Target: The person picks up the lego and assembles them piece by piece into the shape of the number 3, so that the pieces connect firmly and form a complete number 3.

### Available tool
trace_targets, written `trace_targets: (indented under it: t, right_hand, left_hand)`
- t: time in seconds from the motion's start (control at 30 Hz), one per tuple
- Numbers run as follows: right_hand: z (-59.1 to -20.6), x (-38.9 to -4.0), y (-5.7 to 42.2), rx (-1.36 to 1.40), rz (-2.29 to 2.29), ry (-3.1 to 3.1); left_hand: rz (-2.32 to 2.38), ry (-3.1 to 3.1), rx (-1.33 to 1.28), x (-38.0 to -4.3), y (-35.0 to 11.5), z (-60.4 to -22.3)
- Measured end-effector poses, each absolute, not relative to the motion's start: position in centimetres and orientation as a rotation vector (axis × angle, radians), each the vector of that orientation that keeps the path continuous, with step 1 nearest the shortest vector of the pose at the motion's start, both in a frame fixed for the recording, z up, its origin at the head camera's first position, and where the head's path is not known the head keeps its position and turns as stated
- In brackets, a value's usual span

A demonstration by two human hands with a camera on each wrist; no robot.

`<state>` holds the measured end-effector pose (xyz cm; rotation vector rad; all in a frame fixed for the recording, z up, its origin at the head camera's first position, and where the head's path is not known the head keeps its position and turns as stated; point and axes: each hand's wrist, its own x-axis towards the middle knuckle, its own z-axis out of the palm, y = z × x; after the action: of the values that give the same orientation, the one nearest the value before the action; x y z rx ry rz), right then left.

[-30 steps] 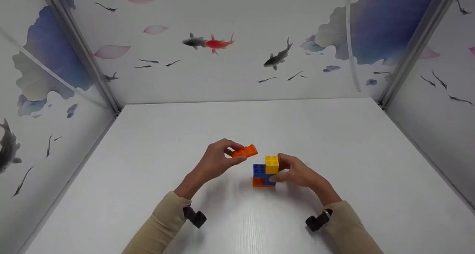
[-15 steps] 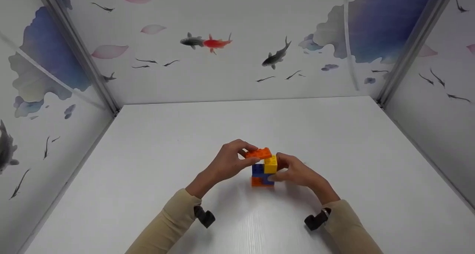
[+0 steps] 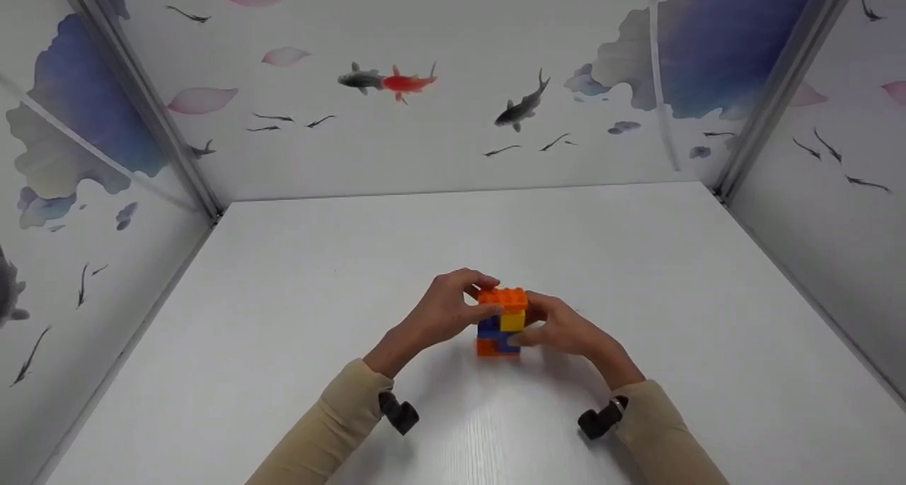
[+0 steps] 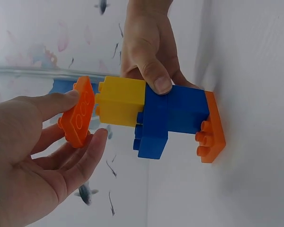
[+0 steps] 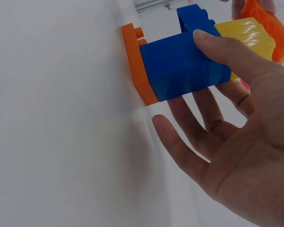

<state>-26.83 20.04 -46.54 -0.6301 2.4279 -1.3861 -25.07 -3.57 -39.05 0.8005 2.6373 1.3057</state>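
Between the fingers and thumb of my left hand (image 3: 442, 311) is a thin orange building brick (image 4: 79, 111), studs facing up. It hangs just above the yellow brick (image 4: 123, 101); the left wrist view shows a narrow gap between them. Under the yellow brick, an upper blue brick (image 4: 154, 127) juts to one side over a lower blue brick (image 4: 187, 109). At the bottom of this upright stack, a thin orange brick (image 4: 217, 130) rests on the table. My right hand (image 3: 566, 327) grips the stack at the blue bricks, its thumb on the near side and fingers behind.
The white table (image 3: 318, 251) is bounded by a back wall (image 3: 425, 152) and side walls printed with fish and leaves. A black wrist camera (image 3: 400, 414) sits at the left sleeve, another black camera (image 3: 598, 421) at the right.
My left hand has carried the thin orange brick rightward, from left of the stack to over the yellow brick, and levelled it. My right hand keeps its hold on the stack.
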Motion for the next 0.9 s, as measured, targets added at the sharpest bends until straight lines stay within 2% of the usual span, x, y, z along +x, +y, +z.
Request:
trace_targets:
  t: [0.9]
  right_hand:
    - [-46.5, -26.9, 20.0, -0.63, -1.387, 2.414]
  left_hand:
    - [1.406, 2.39, 0.553, -26.2, -3.6, -39.0]
